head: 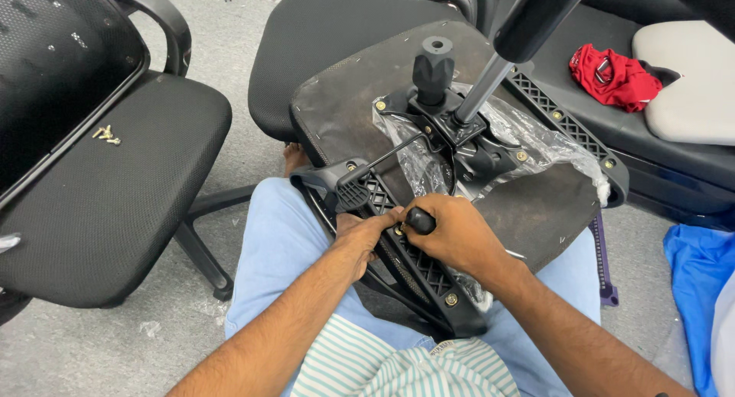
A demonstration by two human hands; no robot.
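Black mesh is covering the big chair standing at nine o'clock, a few brass screws lying loose on its seat. On the person's lap an upturned seat is resting, its brown board underside facing up, a steel mechanism and gas cylinder rising at twelve o'clock, crinkled clear plastic bunching around them. A ribbed black armrest bracket is running along the near edge, from ten o'clock down to six. The right hand is closing in a fist around a dark screwdriver handle set on a bracket screw, while the left hand is curling beside it, fingertips pinching at the screw and steadying the bracket. To my eye, driving it well is calling for the tool standing square to the board, firm downward pressure, and the bracket sitting flush. A red cloth is lying crumpled at two o'clock.
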